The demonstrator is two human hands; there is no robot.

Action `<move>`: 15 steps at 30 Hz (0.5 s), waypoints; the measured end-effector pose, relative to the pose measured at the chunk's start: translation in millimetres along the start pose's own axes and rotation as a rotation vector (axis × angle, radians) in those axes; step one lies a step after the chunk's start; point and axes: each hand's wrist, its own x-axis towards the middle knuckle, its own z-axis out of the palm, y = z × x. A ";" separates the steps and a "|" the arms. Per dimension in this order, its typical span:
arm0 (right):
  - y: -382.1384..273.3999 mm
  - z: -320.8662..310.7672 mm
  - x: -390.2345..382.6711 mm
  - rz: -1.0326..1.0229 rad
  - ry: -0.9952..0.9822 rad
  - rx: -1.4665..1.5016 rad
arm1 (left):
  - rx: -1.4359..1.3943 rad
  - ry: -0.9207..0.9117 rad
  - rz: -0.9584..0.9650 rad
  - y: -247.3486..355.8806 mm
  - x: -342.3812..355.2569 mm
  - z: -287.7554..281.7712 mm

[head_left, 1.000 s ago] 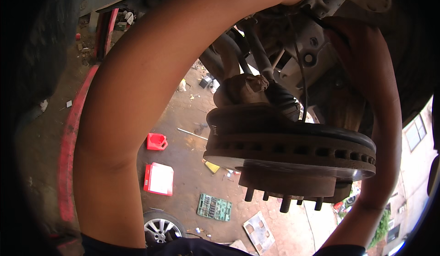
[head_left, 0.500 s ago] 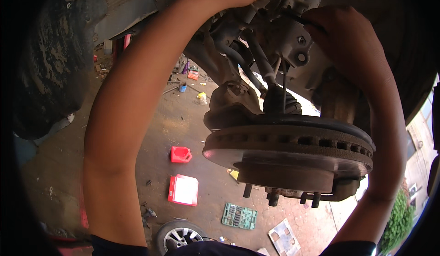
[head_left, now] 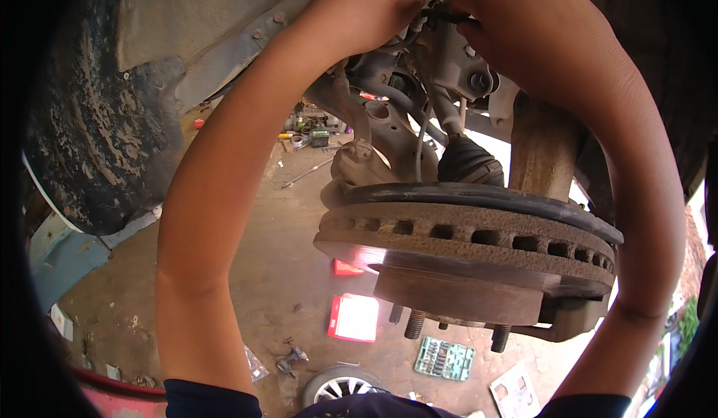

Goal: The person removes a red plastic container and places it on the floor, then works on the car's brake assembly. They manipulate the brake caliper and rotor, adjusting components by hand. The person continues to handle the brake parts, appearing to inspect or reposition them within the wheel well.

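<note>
At the top of the view my left hand (head_left: pixel 366 6) is closed, fingers curled, beside the upper end of the suspension strut (head_left: pixel 451 62). A small dark piece shows at its fingertips, too hidden to name. To its right, my right hand (head_left: pixel 523 29) grips a slim dark bar (head_left: pixel 447 17), which points left toward my left hand. Whether the bar is a tool or a car part, I cannot tell. Below both hands sits a rusty vented brake disc (head_left: pixel 464 238) with wheel studs (head_left: pixel 413 324) pointing down. A ribbed rubber boot (head_left: pixel 470 162) shows behind the disc.
A dirty wheel-arch liner (head_left: pixel 105 111) fills the left side. On the floor below lie a red-and-white box (head_left: pixel 354 318), a green socket set (head_left: pixel 445 358), a wheel (head_left: pixel 340 388), a power tool (head_left: pixel 292 359) and a white panel (head_left: pixel 514 393).
My view has shifted, so the disc appears larger. My left hand is lower in the picture with more of it showing, and both hands appear closer together. The right hand keeps its grip on the bar.
</note>
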 end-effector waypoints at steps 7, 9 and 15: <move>6.6 17.8 -5.3 -0.078 0.130 0.040 | 0.064 0.057 -0.005 -0.9 -9.0 0.4; 5.1 14.9 -6.0 -0.053 0.110 0.060 | 0.064 0.064 -0.034 -3.7 -5.7 5.5; 2.4 9.3 -8.8 0.014 0.057 0.111 | -0.198 0.014 -0.003 -5.9 -5.8 5.8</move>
